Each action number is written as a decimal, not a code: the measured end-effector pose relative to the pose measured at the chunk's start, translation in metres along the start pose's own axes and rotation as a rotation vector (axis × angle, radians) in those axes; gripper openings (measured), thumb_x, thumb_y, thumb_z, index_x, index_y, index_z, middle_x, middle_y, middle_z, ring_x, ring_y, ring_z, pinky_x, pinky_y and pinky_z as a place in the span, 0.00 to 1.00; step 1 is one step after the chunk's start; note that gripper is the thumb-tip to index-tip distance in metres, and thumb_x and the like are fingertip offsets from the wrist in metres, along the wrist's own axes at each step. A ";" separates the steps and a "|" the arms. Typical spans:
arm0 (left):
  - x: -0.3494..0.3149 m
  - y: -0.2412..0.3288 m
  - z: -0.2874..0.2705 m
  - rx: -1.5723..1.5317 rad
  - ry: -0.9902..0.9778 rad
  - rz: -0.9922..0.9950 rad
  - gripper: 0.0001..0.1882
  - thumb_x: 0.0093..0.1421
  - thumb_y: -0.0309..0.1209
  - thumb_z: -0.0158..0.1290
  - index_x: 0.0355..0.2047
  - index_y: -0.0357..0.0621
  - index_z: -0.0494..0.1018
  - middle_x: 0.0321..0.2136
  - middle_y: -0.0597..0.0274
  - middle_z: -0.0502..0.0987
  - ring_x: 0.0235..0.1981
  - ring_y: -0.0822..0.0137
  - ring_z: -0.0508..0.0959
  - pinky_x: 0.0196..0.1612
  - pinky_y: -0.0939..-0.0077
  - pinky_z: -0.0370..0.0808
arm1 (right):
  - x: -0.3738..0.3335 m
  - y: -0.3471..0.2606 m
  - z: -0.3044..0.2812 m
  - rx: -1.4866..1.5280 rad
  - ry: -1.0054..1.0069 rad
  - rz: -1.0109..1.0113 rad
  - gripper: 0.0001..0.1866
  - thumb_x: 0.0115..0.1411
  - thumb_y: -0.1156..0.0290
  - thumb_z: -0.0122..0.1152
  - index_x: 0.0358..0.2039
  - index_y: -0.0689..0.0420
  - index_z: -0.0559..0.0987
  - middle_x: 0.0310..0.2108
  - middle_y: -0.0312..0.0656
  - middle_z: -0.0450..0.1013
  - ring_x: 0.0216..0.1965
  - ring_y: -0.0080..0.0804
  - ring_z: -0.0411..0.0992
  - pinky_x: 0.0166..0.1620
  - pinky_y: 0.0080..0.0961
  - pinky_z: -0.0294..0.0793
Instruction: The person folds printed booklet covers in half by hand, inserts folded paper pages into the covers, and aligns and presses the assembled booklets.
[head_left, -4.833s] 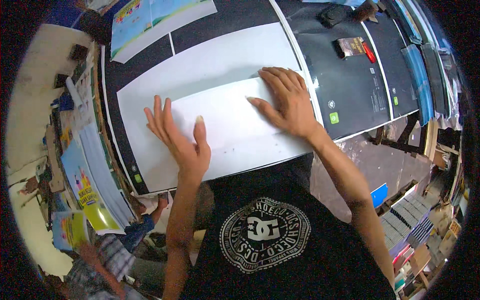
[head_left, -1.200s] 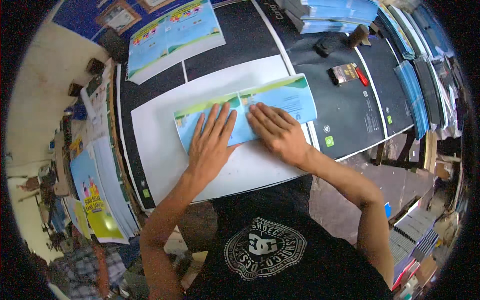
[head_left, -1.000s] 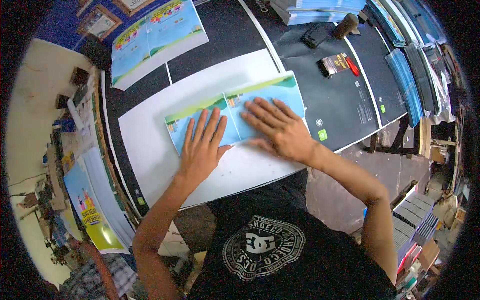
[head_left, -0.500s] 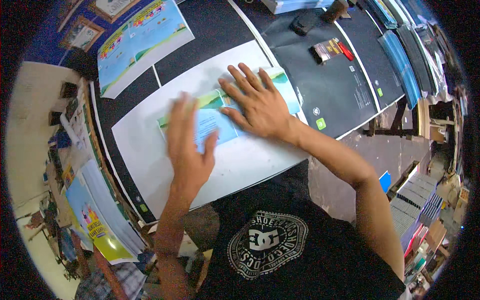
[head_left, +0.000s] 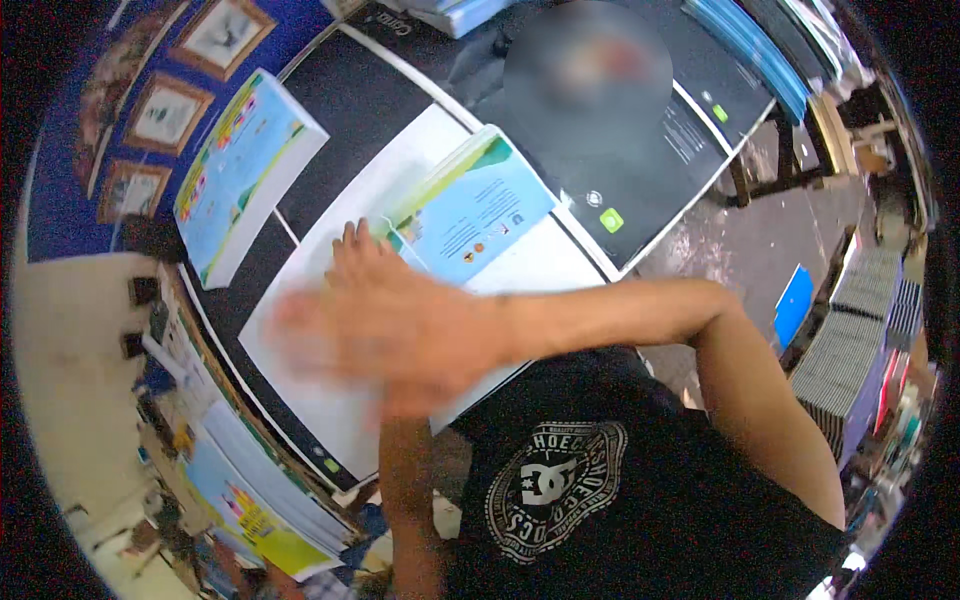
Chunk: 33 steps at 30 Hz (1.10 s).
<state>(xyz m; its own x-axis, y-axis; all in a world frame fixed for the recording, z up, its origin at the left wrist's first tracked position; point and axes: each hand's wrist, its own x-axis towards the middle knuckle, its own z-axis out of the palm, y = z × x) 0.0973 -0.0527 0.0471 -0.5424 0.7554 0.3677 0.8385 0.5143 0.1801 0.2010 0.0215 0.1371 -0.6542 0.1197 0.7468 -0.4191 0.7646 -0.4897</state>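
A folded printed sheet (head_left: 490,215) in light blue and green lies on a large white sheet on the table. My left hand (head_left: 360,247) reaches up to the left end of the printed sheet, its fingertips stretched out and its palm mostly covered. Across it lies my right hand (head_left: 400,330), its forearm coming in from the right. Motion smears the right hand's fingers, and whether they hold anything does not show. The large white sheet (head_left: 560,265) extends under both hands and the printed sheet.
A stack of blue printed sheets (head_left: 245,180) lies at the far left of the black tabletop (head_left: 355,90). More printed stacks (head_left: 260,500) stand below the table's left edge. Bundled booklets (head_left: 845,330) are at the right. A blurred patch (head_left: 590,70) hides part of the table's far side.
My right hand has left the printed sheet's right part and swung left across my left hand. The view has shifted, and more of the printed sheet's face shows.
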 end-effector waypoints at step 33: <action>0.006 0.009 0.029 0.073 -0.025 0.166 0.33 0.66 0.43 0.50 0.66 0.41 0.57 0.61 0.47 0.63 0.65 0.48 0.62 0.64 0.33 0.54 | -0.074 0.120 -0.021 -0.071 -0.175 0.190 0.59 0.55 0.21 0.42 0.73 0.56 0.53 0.75 0.48 0.46 0.75 0.50 0.42 0.72 0.57 0.41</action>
<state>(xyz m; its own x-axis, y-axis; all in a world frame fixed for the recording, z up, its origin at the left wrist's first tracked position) 0.1002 -0.0312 0.0246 -0.3984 0.8419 0.3640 0.9112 0.4088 0.0516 0.2124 0.1180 0.0324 -0.8185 0.1584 0.5523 -0.2373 0.7823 -0.5760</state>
